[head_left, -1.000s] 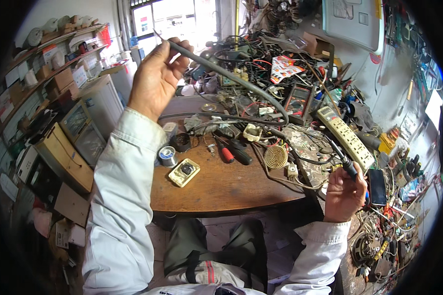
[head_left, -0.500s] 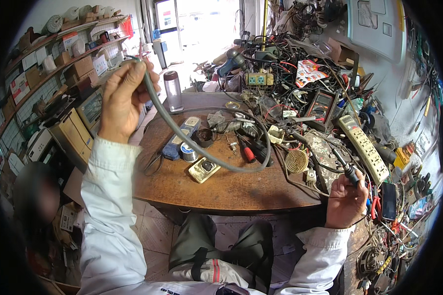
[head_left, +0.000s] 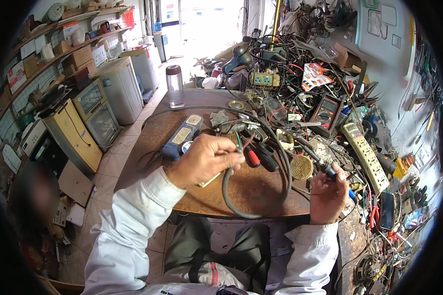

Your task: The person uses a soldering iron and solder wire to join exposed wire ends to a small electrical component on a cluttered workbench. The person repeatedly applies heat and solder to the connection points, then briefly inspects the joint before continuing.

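Observation:
My left hand (head_left: 209,160) is closed in a pinch around the end of a thick dark cable (head_left: 226,189). Thin green and reddish wires (head_left: 240,142) stick up from that end, past my fingertips. The cable droops in a loop over the table's front edge and curves back across the tabletop. At the right, my right hand (head_left: 328,199) grips what looks like a soldering iron (head_left: 328,170), black-handled, with its slim shaft pointing up and left. Beneath my left hand, a cream-coloured box (head_left: 209,181) is mostly hidden.
On the brown table (head_left: 138,162) lie a blue case (head_left: 182,137), a red-handled tool (head_left: 252,157) and a round coiled pad (head_left: 301,167). A clear bottle (head_left: 174,87) stands at the far edge. Tangled cables, a multimeter (head_left: 325,112) and a long power strip (head_left: 365,157) crowd the right.
My left hand has come down and right with the cable end, from the upper left to above the table. My right hand has shifted slightly left, still gripping the soldering iron.

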The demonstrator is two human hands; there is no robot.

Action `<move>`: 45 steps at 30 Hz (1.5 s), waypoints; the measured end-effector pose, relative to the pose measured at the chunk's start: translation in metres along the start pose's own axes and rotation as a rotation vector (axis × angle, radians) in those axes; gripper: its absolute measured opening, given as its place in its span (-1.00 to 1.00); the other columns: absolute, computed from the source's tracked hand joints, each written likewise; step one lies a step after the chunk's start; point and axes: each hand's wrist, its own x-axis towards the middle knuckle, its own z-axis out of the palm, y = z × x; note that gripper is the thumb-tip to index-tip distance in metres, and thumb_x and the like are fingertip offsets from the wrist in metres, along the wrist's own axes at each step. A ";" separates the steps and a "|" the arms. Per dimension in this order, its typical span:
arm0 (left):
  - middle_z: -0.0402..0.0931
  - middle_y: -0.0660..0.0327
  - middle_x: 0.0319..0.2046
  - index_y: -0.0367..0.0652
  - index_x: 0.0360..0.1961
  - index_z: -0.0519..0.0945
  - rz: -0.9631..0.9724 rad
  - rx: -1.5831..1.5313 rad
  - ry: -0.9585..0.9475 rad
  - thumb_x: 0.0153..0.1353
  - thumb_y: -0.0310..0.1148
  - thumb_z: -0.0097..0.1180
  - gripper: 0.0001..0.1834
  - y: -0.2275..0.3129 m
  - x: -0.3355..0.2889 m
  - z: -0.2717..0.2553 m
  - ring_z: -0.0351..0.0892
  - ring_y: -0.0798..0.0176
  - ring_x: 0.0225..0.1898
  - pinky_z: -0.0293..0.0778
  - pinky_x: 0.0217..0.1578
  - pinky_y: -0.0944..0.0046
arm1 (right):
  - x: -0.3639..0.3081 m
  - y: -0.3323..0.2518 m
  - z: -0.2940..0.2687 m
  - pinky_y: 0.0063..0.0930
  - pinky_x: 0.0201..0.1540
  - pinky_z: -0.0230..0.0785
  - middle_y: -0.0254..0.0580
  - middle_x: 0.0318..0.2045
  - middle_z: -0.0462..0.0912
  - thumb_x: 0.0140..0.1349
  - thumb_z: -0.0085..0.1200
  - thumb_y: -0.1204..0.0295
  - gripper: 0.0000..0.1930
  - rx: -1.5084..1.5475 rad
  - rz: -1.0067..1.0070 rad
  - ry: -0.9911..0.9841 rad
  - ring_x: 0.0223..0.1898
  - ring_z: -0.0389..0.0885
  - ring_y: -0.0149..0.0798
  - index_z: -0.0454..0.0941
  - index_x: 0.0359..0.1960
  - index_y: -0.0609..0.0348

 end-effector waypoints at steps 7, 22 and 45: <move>0.43 0.06 -0.71 -0.31 -0.48 0.58 0.056 0.654 0.171 0.14 -0.34 0.31 -0.76 -0.037 0.013 0.000 0.36 0.32 -0.70 0.30 -0.61 0.23 | 0.039 0.040 0.029 -0.38 -0.33 0.39 -0.22 -0.44 0.58 0.30 0.05 0.27 -0.72 0.027 0.078 -0.094 -0.45 0.51 -0.28 0.55 -0.10 0.22; 0.65 0.08 -0.37 -0.38 0.03 0.56 -0.124 0.457 0.109 0.29 -0.46 0.16 -0.68 -0.063 0.003 -0.001 0.61 0.42 -0.38 0.54 -0.32 0.35 | 0.085 0.130 0.034 -0.30 -0.41 0.41 -0.12 -0.58 0.54 0.34 -0.03 0.22 -0.66 -0.067 0.510 -0.191 -0.55 0.50 -0.24 0.51 -0.12 0.29; 0.59 0.14 -0.28 -0.36 -0.01 0.49 -0.346 -0.523 0.264 0.43 -0.29 0.04 -0.69 -0.073 0.008 -0.003 0.62 0.33 -0.31 0.60 -0.23 0.33 | 0.084 0.123 0.022 -0.34 -0.45 0.35 -0.20 -0.56 0.53 0.31 0.03 0.27 -0.73 -0.098 0.439 -0.212 -0.57 0.47 -0.29 0.53 -0.14 0.23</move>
